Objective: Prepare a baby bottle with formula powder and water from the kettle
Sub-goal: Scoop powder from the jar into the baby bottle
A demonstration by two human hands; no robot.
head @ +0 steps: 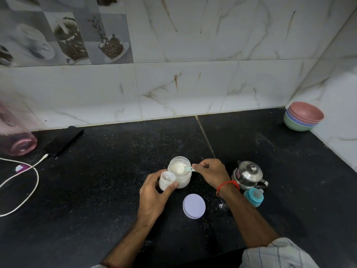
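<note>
Shiny steel kettle; speckled black stone surface, dull sheen; glossy marble-look wall tiles; matt lilac plastic lid.

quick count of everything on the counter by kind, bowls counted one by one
bowls: 4
jar: 1
lid: 1
baby bottle: 1
scoop: 1
kettle: 1
bottle cap: 1
phone: 1
cable: 1
pink bottle: 1
total: 13
</note>
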